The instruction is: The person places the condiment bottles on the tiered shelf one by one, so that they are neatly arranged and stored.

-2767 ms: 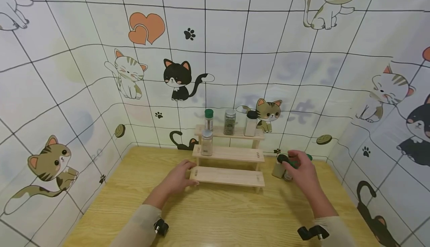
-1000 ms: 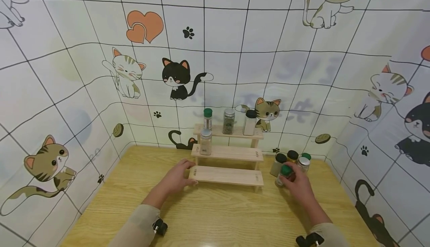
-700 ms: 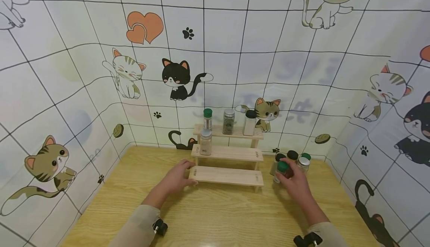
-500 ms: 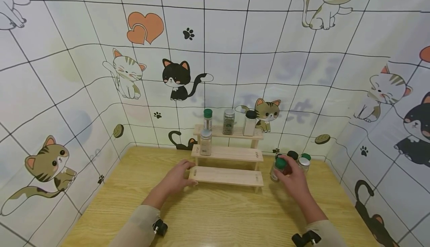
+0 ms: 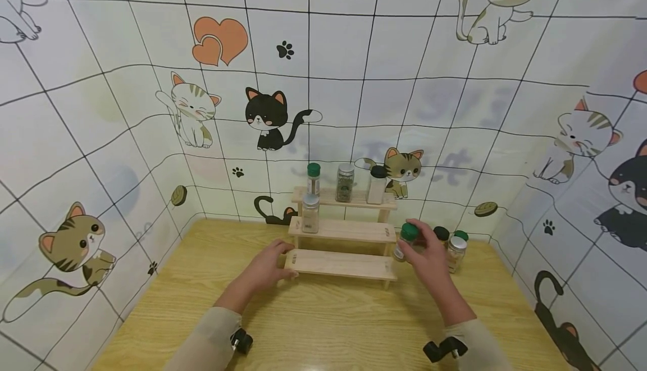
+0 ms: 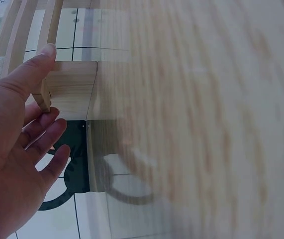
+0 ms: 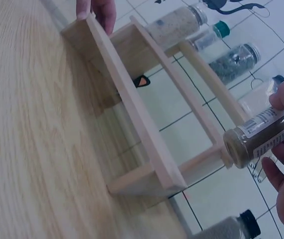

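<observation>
The right hand (image 5: 428, 256) pinches a green-capped spice jar (image 5: 409, 232), nearly upright, just off the right edge of the wooden rack (image 5: 343, 264), whose left end the left hand (image 5: 266, 268) grips.

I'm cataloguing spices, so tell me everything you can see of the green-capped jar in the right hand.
The green-capped spice jar has a clear body, glass or plastic, showing brownish contents, and a white label with a barcode. Its cap is on. The right hand holds it near the cap, roughly upright, seemingly off the table, by the right end of the wooden rack. Whether they touch is unclear.
</observation>
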Demonstrator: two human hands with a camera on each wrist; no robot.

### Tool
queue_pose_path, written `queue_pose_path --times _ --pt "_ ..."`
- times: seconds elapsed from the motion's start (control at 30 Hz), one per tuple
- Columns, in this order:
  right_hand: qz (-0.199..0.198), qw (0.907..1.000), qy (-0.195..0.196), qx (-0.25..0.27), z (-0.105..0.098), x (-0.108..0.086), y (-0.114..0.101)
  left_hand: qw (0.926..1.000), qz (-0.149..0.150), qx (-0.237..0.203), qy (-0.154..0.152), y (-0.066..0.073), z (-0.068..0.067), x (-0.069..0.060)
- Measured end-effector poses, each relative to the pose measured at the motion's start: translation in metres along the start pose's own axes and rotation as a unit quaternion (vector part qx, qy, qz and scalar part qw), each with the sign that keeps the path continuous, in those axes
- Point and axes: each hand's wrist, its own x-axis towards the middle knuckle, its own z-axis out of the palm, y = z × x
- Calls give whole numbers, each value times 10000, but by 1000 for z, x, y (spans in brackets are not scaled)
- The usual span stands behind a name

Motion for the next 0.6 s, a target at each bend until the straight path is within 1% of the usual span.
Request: queue_pose_path --times 0.2,0.23,0.4,0.43,0.47,0.6 --pt "43 9978 -48 661 14 10 -14 10000 8 -3 -12 -2 0 1" --pt "59 9970 -109 766 16 12 -21 10000 11 -3 -10 -2 0 1" --pt "195 9926 -517 1078 29 19 -34 10000 29 1 11 -2 0 2" --pt "177 9917 -575 1135 32 21 -36 10000 34 2 13 -2 0 2" --pt "183 9908 -620 1186 36 23 -33 10000 42 0 14 -2 0 2" --pt "140 9880 -788 1323 51 31 -39 10000 65 -20 20 -2 0 2"
